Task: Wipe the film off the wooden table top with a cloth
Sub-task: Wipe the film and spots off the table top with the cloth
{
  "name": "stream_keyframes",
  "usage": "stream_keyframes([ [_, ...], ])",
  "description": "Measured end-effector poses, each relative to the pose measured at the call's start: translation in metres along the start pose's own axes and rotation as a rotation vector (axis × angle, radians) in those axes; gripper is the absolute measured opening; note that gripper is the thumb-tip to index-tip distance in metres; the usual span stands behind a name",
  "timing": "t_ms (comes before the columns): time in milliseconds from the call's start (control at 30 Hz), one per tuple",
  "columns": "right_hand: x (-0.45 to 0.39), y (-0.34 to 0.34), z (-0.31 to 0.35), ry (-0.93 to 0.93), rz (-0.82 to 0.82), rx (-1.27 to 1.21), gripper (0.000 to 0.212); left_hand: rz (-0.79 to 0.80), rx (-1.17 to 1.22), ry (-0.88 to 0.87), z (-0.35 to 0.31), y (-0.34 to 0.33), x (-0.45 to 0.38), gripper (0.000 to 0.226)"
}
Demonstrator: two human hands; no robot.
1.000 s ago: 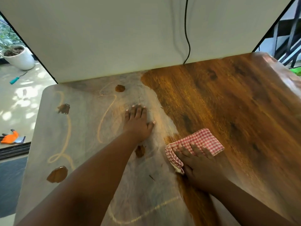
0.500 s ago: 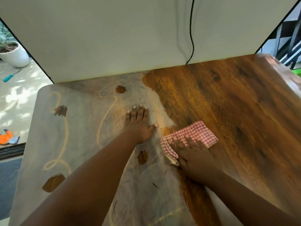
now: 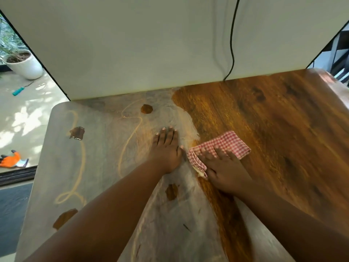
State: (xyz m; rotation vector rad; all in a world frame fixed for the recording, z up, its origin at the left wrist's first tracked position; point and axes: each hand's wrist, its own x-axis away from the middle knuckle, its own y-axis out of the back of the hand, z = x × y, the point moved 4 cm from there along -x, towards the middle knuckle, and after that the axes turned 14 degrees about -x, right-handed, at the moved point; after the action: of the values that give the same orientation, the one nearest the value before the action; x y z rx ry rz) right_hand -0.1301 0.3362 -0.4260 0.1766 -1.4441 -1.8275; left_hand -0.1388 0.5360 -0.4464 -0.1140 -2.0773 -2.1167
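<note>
The right hand (image 3: 224, 167) lies on the red-and-white checked cloth (image 3: 221, 148), fingers spread and nearly straight, pressing it flat against the wooden table top (image 3: 273, 138); the thumb side sits at the cloth's bunched near-left corner. A second ago the cloth lay a little farther to the right and nearer the person; it has since slid left and away, so that its left edge is now just beside the thumb of the left hand (image 3: 166, 150), where earlier a clear gap showed between them. The left hand rests palm down with fingers straight and together, holding nothing, planted on the grey film (image 3: 105, 148) left of the cloth; it has kept the same spot on the table.

The cloth sits right at the border between film and bare wood. Everything right of the cloth is clean brown wood; left of it the film covers the top, marked by pale looping streaks and several small bare patches.

Beyond the cloth a white board (image 3: 132, 44) stands along the table's far edge, with a black cable (image 3: 232, 44) hanging down it. Far left of the cloth, on the floor, are a white plant pot (image 3: 24, 66), a teal-handled tool (image 3: 18, 91) and an orange glove (image 3: 11, 160).
</note>
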Motion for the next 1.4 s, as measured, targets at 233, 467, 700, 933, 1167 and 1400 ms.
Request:
stream_keyframes([
  [233, -0.039, 0.029, -0.007, -0.088, -0.021, -0.009, 0.052, -0.080, -0.027, -0.050, 0.025, 0.004, -0.013, 0.065],
  [467, -0.075, 0.029, 0.017, -0.055, -0.024, 0.007, 0.053, -0.135, -0.014, -0.037, 0.026, 0.002, -0.013, 0.062],
  [700, -0.054, 0.037, -0.028, -0.032, -0.026, 0.058, 0.052, -0.180, -0.007, -0.038, 0.028, 0.000, -0.015, 0.063],
  [933, -0.120, 0.043, 0.020, -0.113, -0.111, -0.035, 0.053, -0.205, 0.021, -0.032, 0.028, 0.001, -0.017, 0.062],
  [1167, -0.089, 0.039, -0.009, 0.055, -0.066, 0.030, 0.058, -0.213, 0.033, 0.018, 0.028, 0.001, -0.014, 0.064],
  [1400, -0.185, 0.061, 0.032, -0.090, -0.146, -0.074, 0.052, -0.220, 0.032, 0.011, 0.028, 0.000, -0.017, 0.066],
])
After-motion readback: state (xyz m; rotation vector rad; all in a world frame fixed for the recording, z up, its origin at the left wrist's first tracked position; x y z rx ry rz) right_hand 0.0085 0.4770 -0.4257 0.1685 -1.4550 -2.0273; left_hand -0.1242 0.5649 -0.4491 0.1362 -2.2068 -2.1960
